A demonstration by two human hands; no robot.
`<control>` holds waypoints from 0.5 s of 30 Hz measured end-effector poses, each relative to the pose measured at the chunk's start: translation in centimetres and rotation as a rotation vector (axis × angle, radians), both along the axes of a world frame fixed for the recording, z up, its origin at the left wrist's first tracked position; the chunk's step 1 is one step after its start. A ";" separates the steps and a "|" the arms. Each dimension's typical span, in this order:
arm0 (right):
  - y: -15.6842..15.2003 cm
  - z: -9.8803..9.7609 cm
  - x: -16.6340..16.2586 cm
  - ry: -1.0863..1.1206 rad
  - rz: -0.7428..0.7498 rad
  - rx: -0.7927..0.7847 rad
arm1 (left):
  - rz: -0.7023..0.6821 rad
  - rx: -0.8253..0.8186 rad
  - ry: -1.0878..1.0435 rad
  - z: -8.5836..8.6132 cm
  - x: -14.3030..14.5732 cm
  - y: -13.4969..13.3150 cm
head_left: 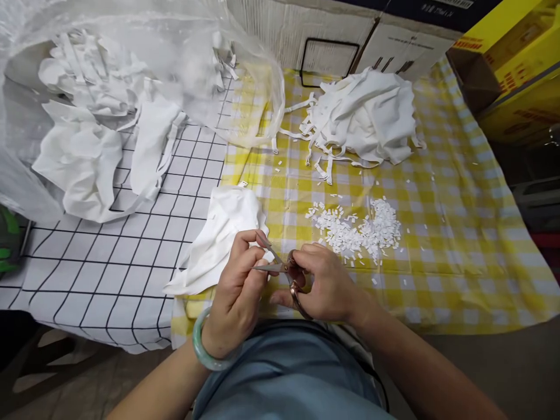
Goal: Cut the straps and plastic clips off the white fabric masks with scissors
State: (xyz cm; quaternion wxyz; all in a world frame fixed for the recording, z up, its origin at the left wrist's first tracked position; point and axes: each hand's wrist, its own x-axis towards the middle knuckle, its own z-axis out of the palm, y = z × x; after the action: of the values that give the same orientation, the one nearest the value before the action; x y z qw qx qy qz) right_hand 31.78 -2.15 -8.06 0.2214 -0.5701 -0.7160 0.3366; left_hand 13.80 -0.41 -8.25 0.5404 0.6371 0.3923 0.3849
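My right hand is closed around the handles of a small pair of scissors, whose blades are spread and point left toward my other hand. My left hand, with a green bangle on its wrist, pinches the edge of a white fabric piece. A small white tab shows between the scissor blades by the left fingertips. The rest of that fabric lies on the table, behind and left of the hand. Right of my hands is a spread of tiny white cut pieces.
A pile of white fabric pieces with straps lies at the back right, before cardboard boxes. At left, a large clear plastic bag holds more white fabric. Yellow boxes stand at far right. A checked tablecloth covers the table.
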 end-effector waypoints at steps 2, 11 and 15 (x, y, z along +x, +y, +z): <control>0.0 -0.1 0.0 0.001 -0.005 0.005 | -0.013 0.023 0.012 0.0 0.1 0.1; -0.1 -0.1 -0.2 0.024 -0.011 -0.008 | -0.019 0.092 0.026 -0.2 0.2 -0.1; -0.2 -0.2 -0.2 0.025 -0.014 -0.007 | -0.012 0.101 0.019 -0.3 0.0 -0.2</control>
State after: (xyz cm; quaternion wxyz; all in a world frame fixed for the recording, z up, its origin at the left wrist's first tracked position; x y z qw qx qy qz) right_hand 31.53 -2.37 -8.28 0.2304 -0.5716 -0.7081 0.3447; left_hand 13.82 -0.62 -8.54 0.5062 0.6695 0.3737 0.3948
